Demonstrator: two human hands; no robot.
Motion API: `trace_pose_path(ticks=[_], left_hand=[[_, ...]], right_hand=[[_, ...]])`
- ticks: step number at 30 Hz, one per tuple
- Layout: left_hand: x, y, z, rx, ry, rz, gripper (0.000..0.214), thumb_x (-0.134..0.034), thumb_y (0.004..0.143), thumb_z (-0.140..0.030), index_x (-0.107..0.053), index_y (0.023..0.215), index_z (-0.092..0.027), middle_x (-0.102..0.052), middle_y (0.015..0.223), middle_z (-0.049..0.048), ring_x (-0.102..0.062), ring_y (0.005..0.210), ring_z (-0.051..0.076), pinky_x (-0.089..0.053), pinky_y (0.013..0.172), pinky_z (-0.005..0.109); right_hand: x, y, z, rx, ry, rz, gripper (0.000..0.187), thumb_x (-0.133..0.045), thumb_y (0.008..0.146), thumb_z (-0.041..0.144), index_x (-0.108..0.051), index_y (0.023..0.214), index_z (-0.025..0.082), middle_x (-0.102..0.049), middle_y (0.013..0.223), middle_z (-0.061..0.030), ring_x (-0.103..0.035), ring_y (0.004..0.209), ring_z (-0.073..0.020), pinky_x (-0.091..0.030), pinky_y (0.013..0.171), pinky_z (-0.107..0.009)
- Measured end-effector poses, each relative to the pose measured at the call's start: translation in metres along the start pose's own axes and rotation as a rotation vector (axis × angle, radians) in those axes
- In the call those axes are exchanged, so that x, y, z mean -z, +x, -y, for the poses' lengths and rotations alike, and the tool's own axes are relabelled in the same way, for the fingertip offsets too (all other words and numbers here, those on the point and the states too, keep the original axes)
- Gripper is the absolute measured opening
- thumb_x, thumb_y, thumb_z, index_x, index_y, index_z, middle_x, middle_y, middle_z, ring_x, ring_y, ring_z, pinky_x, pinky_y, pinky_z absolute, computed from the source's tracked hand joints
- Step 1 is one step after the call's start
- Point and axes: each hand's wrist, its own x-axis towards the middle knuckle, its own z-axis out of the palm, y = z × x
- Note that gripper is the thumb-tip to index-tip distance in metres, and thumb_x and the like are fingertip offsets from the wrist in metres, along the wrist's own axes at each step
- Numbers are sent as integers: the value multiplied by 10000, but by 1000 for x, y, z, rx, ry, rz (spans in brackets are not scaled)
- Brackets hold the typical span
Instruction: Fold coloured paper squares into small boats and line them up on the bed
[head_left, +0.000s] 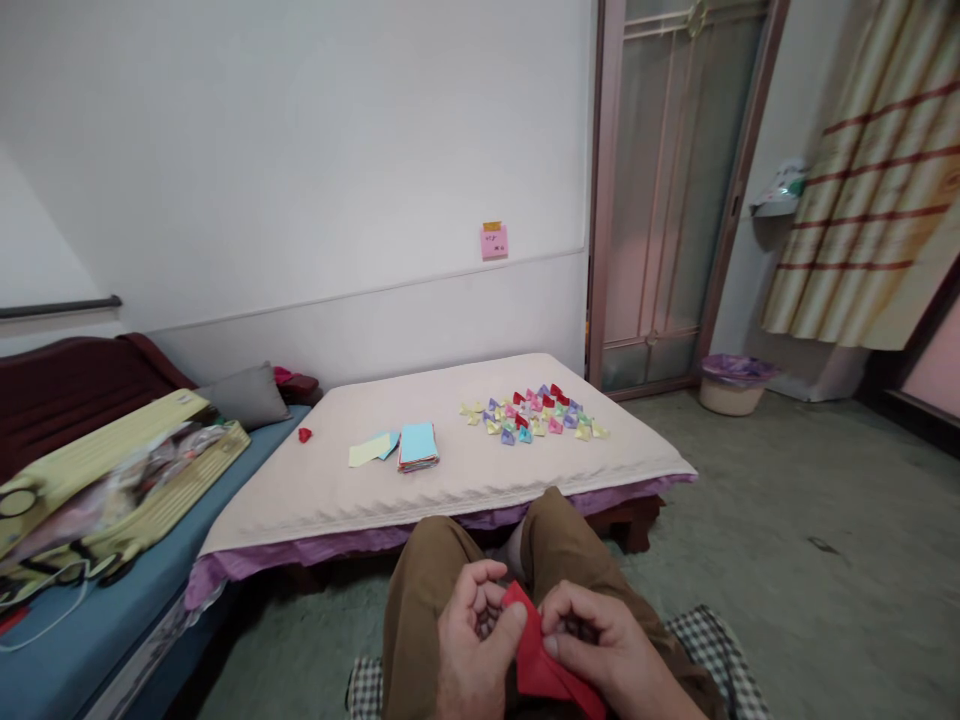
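My left hand (476,640) and my right hand (600,645) meet over my lap, both pinching a red sheet of paper (544,660) that is partly folded. Fingers of both hands are curled on it. Ahead on a low table with a cream cloth (450,490) lie a stack of coloured paper sheets (418,446), two loose sheets in yellow and blue (373,449), a cluster of several small folded paper pieces in many colours (536,414), and one lone red folded piece (304,434).
A blue-covered sofa (90,620) with a yellow bag (105,480) and a grey cushion (244,396) stands at left. A glass door (667,190), a bin (731,383) and a striped curtain (862,200) are at right. A checked cushion (712,640) is under me.
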Motion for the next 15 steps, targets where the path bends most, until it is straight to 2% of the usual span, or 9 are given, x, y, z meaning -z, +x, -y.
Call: trace_pose_path(ticks=[4, 8, 15], left_hand=[[0, -1, -2, 93, -188, 22, 258, -645, 765, -374, -628, 855, -133, -613, 602, 16, -535, 571, 116, -402, 563, 217], [-4, -1, -3, 226, -362, 61, 234, -682, 743, -351, -628, 716, -125, -596, 571, 15, -513, 545, 95, -378, 540, 201], [-8, -4, -2, 250, -508, 197, 205, -650, 783, -308, -631, 701, -122, -596, 594, 17, -510, 540, 88, -379, 544, 205]], right_hand=[[5, 1, -7, -93, 222, -23, 167, -754, 593, 250, -624, 638, 155, -525, 564, 38, -408, 533, -94, -298, 508, -204], [3, -1, -4, -143, 402, -50, 220, -813, 544, 251, -680, 692, 158, -559, 574, 28, -438, 536, -87, -308, 499, -188], [-3, -4, 2, -191, 552, -26, 244, -834, 538, 217, -735, 756, 171, -636, 620, 11, -531, 555, -85, -374, 532, -180]])
